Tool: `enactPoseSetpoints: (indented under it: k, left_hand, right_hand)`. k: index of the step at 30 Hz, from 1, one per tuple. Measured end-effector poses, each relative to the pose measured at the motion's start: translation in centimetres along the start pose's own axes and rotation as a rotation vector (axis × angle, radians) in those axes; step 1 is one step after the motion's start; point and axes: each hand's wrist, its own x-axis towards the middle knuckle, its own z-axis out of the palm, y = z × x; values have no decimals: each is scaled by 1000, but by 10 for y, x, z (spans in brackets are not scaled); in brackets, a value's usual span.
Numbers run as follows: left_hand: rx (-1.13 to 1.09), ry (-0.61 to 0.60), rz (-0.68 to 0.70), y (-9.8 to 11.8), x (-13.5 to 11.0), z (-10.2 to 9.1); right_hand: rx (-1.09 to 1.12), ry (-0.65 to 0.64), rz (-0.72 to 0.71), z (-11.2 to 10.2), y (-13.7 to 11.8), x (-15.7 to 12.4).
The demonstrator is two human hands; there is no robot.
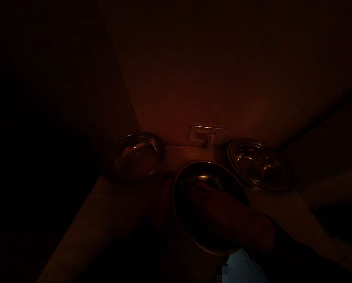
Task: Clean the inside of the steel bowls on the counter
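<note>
The scene is very dark. A round steel plate [190, 177] is held up in front of me over a pale counter [99, 212]. My right hand [223, 214] reaches into the plate from the lower right and lies across its inside, fingers pointing left. My left hand [164, 200] shows only as a dim shape at the plate's left rim, apparently holding it. A second steel plate [134, 157] leans at the back left. A third steel plate [260, 165] leans at the back right.
A wall rises behind the counter, with a white socket plate [207, 134] low on it between the two leaning plates. A dark wall closes the left side. Something pale [240, 267] shows at the bottom edge under my right arm.
</note>
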Motion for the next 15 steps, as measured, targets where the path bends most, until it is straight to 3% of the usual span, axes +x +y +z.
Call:
enactPoseSetpoints:
  k: [7,15]
  left_hand:
    - [-74,-26,-95,3,-5,7]
    - [-161,-55,-147,4,-7,9]
  right_hand:
    - [69,19,2,-6,-8,5]
    - [72,71,63,5,-3,-2]
